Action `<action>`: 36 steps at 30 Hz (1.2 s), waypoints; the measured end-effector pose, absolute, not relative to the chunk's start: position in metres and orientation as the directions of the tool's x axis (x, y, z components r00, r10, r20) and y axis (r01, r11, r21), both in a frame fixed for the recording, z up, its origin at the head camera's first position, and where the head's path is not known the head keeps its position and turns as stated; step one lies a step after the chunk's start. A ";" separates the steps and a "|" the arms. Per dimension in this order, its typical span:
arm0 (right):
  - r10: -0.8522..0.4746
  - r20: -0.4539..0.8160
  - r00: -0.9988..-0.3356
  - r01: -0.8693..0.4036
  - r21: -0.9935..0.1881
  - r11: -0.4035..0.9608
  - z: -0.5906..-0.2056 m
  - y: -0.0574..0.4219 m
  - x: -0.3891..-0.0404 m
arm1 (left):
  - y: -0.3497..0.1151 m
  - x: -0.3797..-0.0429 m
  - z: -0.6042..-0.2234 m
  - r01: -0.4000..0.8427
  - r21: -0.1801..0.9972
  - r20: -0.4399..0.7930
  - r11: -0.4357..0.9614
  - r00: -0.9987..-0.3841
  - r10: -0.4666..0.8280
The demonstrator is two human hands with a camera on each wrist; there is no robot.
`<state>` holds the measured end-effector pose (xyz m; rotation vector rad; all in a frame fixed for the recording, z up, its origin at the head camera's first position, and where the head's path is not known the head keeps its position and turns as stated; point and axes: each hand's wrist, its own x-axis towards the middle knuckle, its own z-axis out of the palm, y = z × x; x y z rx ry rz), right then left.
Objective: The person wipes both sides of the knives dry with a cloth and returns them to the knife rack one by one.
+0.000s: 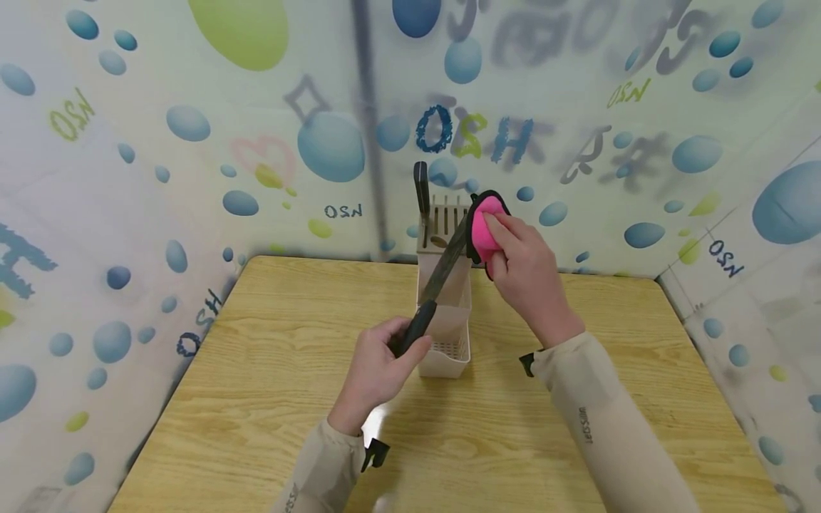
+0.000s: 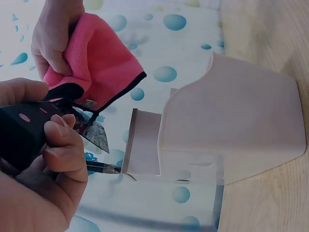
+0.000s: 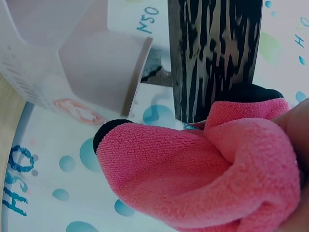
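Observation:
My left hand (image 1: pixel 378 367) grips the black handle of a knife (image 1: pixel 447 263), its blade slanting up and to the right. In the right wrist view the broad blade (image 3: pixel 215 53) carries a dark streaked pattern. With my right hand (image 1: pixel 529 274) I pinch a pink cloth (image 1: pixel 485 231) with black edging, bunched at the blade's far end. The cloth (image 3: pixel 193 169) hides part of the blade there. Behind the knife stands a beige knife holder (image 1: pixel 444 363) with slots in its top. Another black-handled knife (image 1: pixel 420 189) sits upright in a left slot.
The holder stands on a wooden table (image 1: pixel 288 356), toward its back edge. A patterned wall covering (image 1: pixel 308 235) with blue and green bubbles rises behind the table and on both sides.

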<state>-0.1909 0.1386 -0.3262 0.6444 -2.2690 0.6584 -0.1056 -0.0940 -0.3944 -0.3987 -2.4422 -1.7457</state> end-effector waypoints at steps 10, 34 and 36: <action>-0.231 0.696 -0.680 -0.550 -0.276 0.788 -0.319 0.152 -0.207 | -0.094 -0.105 -0.397 0.349 0.868 0.318 0.353 -0.937 0.145; -0.338 0.663 -0.668 -0.603 -0.216 0.768 -0.342 0.124 -0.182 | -0.092 -0.105 -0.394 0.388 0.803 0.389 0.453 -0.916 0.096; -0.351 0.666 -0.658 -0.617 -0.210 0.758 -0.344 0.120 -0.177 | -0.092 -0.105 -0.394 0.385 0.806 0.385 0.449 -0.918 0.096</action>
